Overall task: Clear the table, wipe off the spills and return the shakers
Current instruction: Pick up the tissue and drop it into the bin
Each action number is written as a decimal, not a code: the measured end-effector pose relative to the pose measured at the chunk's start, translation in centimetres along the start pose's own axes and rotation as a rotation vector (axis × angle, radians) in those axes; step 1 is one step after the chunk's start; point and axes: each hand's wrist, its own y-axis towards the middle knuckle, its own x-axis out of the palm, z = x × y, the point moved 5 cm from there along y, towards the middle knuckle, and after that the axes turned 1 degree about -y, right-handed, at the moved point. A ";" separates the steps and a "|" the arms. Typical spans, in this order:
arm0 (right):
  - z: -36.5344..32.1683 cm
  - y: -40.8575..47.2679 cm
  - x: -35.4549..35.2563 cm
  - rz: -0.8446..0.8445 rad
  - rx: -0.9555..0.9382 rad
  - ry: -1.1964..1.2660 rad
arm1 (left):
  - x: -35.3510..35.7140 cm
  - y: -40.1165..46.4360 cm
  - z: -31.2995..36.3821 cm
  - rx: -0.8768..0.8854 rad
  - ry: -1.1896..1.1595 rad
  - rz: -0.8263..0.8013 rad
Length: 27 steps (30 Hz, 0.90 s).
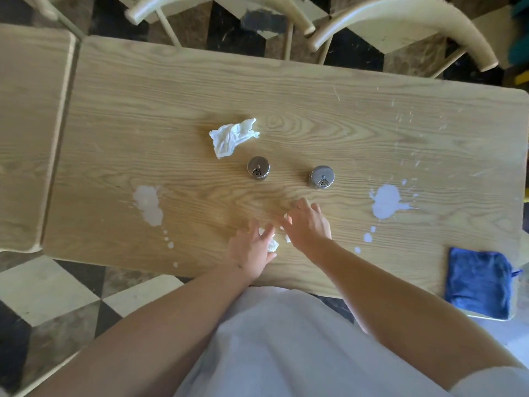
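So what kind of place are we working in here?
Likely a café or small eatery: two metal shakers on a wooden table, matching curved-back chairs, and a checkered tile floor.
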 end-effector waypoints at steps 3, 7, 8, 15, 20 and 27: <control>-0.1 -0.1 0.4 -0.002 0.009 0.002 | -0.2 0.0 -0.3 -0.057 -0.028 -0.090; 0.4 -0.9 1.6 0.038 -0.031 0.043 | 0.3 0.2 -1.7 -0.141 -0.119 -0.150; 0.7 -1.2 2.0 0.056 -0.055 0.075 | 0.6 0.1 -2.1 -0.152 -0.165 -0.156; 2.1 -3.5 2.9 0.114 -0.111 0.132 | 1.4 -2.6 -7.0 -0.295 -0.504 -0.010; 2.5 -2.8 2.6 0.081 -0.054 0.103 | 2.1 -5.4 -10.1 -0.407 -0.624 0.008; 1.7 -2.4 3.4 0.024 0.031 0.137 | -3.1 -2.0 -13.2 -0.517 -0.814 0.208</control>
